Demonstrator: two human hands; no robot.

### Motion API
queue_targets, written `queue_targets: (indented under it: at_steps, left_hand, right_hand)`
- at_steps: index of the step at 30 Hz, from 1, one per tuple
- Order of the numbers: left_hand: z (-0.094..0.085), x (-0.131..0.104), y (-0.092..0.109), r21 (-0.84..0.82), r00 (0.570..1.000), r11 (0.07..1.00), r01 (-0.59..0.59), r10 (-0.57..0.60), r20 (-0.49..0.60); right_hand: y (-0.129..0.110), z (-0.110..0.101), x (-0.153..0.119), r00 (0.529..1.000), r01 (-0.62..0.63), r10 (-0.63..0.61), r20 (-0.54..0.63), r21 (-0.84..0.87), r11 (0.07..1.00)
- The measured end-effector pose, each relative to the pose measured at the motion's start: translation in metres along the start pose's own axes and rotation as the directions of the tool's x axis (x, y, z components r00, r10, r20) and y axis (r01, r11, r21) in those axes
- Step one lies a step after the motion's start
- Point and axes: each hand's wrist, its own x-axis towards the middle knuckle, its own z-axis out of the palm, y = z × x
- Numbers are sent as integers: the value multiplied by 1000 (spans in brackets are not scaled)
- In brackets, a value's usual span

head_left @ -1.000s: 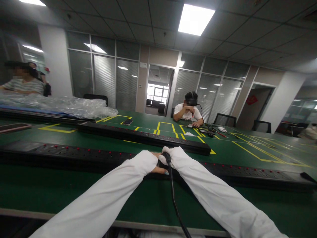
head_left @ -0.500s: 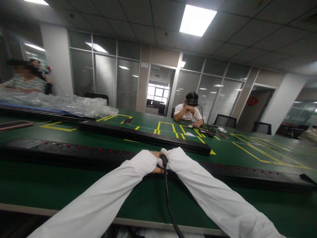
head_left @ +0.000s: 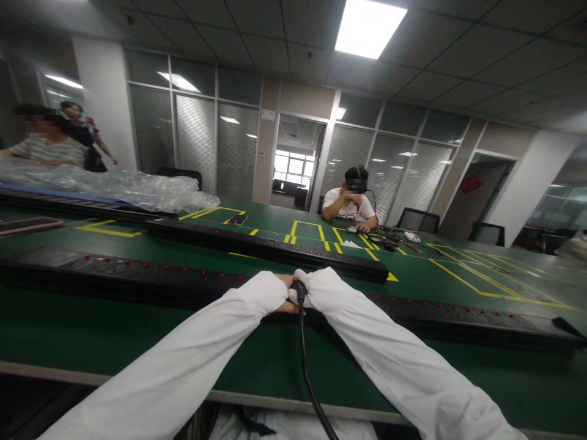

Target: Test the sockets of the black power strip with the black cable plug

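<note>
A long black power strip [head_left: 160, 278] with a row of red dots runs across the table in front of me. At its middle my two hands meet, both in white sleeves. My right hand [head_left: 306, 286], in a white covering, is closed around a black power plug [head_left: 299, 289] at the strip. The plug's cable [head_left: 305, 360] hangs down toward me over the table edge. My left hand [head_left: 288, 307] is closed on the strip just left of the plug, its fingers partly hidden by the sleeve. Whether the plug sits in a socket is hidden.
Behind lies a second black power strip [head_left: 270, 249]. Clear plastic wrap [head_left: 160, 189] and a phone [head_left: 32, 226] are at the left; another phone [head_left: 237, 219] lies farther back. Yellow tape marks the green table [head_left: 458, 250]. A seated person [head_left: 351, 205] is across, near several cables.
Both hands stay at the plug and strip, nearly still. The view has tilted slightly. At the far left, a standing person has come further into sight.
</note>
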Motion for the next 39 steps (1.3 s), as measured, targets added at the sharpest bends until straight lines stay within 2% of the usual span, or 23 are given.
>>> queue_targets:
  at_steps: [6,21,30,36,39]
  left_hand:
    - [8,1,2,63,999,997,50,-48,-23]
    - [0,-5,7,39,998,998,53,-51,-33]
    - [0,-6,9,84,996,994,75,-71,-57]
    - [9,-3,3,78,995,995,54,-47,-86]
    - [15,3,-3,91,997,994,57,-52,-55]
  right_hand:
    - [-1,3,0,1000,-12,13,-15,94,996]
    - [-9,-10,-4,999,-38,31,33,224,974]
    - [-8,-9,-2,999,-24,10,49,291,956]
    - [-5,-5,-1,998,-34,18,52,319,947]
    - [-2,-1,1,999,-33,17,49,330,944]
